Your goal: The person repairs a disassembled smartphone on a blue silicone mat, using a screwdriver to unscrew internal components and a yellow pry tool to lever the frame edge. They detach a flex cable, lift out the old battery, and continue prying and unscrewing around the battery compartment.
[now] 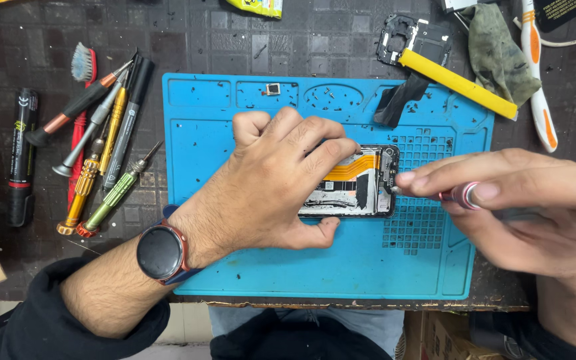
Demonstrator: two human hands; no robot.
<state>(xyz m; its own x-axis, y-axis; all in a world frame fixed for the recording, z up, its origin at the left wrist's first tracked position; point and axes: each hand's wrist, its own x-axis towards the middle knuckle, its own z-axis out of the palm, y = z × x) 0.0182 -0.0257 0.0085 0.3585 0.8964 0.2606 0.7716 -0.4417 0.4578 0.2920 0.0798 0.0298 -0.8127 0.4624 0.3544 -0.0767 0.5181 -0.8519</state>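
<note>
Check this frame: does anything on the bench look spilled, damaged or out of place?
Small loose screws lie scattered over the blue mat, beyond its top trays. The opened phone has its back off, with an orange flex cable exposed, held by the left hand while the right hand works a screwdriver. Nothing looks broken.

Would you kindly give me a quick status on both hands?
Left hand pinning opened phone on blue mat. Right hand holding screwdriver at phone's edge. Nothing blocking.

Under your hands you have a matt blue rubber-like mat (315, 267) on a dark, rough bench (35, 40), an opened phone (361, 183) with a glossy orange flex strip, a screwdriver (461, 195) with a shiny pink metal shaft, and a crumpled green cloth (498, 50).
</note>
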